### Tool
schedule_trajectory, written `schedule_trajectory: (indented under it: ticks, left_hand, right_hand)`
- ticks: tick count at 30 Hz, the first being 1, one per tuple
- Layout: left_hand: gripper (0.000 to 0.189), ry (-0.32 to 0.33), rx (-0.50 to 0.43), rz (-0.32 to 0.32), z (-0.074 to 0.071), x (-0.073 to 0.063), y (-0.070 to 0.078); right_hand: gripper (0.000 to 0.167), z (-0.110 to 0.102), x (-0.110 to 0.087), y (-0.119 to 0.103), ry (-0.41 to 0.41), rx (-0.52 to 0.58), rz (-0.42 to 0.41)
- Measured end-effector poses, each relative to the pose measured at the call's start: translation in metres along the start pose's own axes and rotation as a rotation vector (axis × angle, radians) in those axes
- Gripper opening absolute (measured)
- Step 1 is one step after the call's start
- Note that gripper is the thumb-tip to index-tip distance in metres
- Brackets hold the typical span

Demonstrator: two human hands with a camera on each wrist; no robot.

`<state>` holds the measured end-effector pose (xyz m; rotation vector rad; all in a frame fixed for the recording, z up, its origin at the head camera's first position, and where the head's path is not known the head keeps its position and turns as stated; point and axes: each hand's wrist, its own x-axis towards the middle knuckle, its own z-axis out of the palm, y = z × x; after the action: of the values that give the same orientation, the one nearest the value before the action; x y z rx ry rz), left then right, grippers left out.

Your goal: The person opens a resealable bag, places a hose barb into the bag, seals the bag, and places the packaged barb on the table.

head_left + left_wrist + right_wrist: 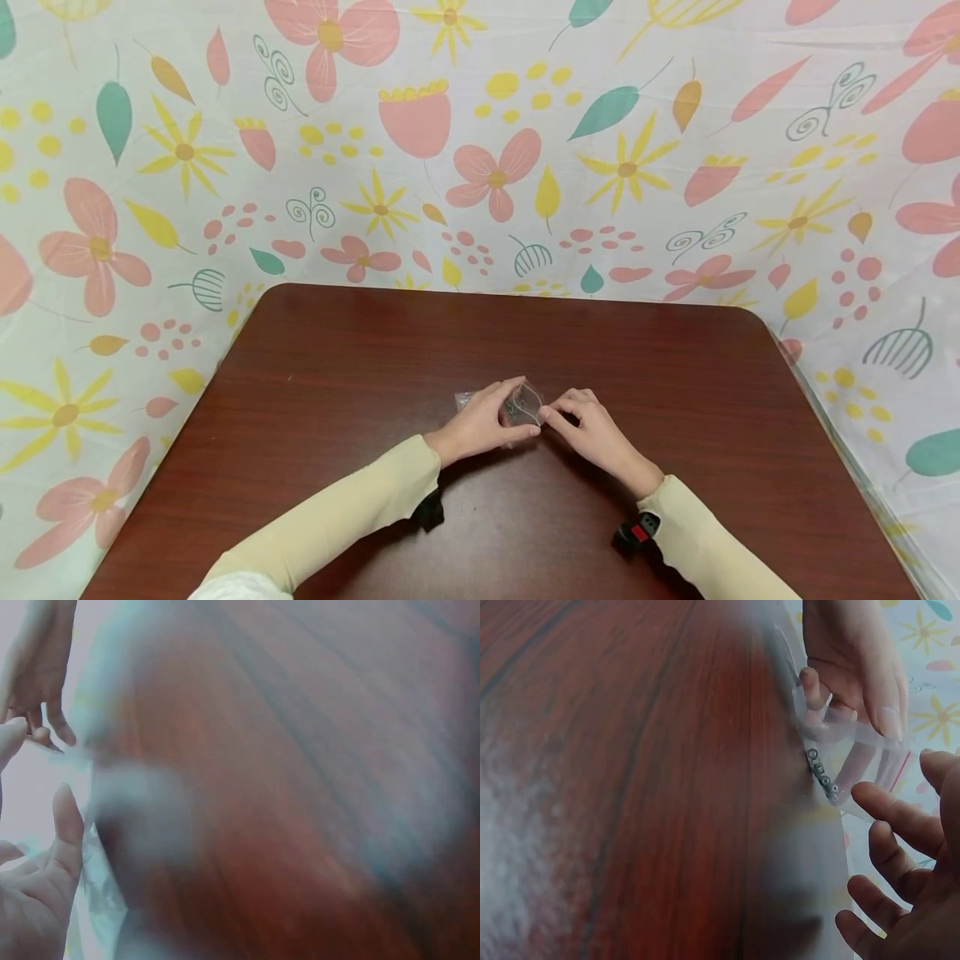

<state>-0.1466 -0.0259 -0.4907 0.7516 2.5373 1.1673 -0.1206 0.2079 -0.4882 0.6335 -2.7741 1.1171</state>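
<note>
My left hand [480,422] grips a small clear zip bag [519,406], with the thumb and fingers spread around it. Its mouth gapes into an oval towards my right hand [592,429]. Several small grey metal rings [821,774], like nuts or washers, lie clustered inside the bag in the right wrist view. My right fingertips are right at the bag's rim, with the thumb and index finger apart in that view. The right hand's other fingers are loosely bent. The left wrist view shows the bag between both hands at its left edge.
Both hands work over a dark red-brown wooden table [360,350]. Beside my left hand, a crinkled piece of clear plastic [463,400] shows. A floral cloth [480,108] hangs behind the table and along its sides. Each wrist wears a dark camera mount [636,533].
</note>
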Motion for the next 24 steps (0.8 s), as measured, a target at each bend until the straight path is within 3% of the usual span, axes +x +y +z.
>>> schedule_trajectory:
  ticks: [18,24]
  left_hand:
    - [0.090,-0.011,-0.198,-0.100,-0.007,0.004,0.000]
    - [0.082,0.005,-0.261,-0.100,-0.012,0.001,-0.001]
  right_hand:
    - [0.007,0.000,0.003,0.002,0.005,0.000,-0.016]
    - [0.006,-0.004,0.004,0.003,0.027,-0.013,-0.028]
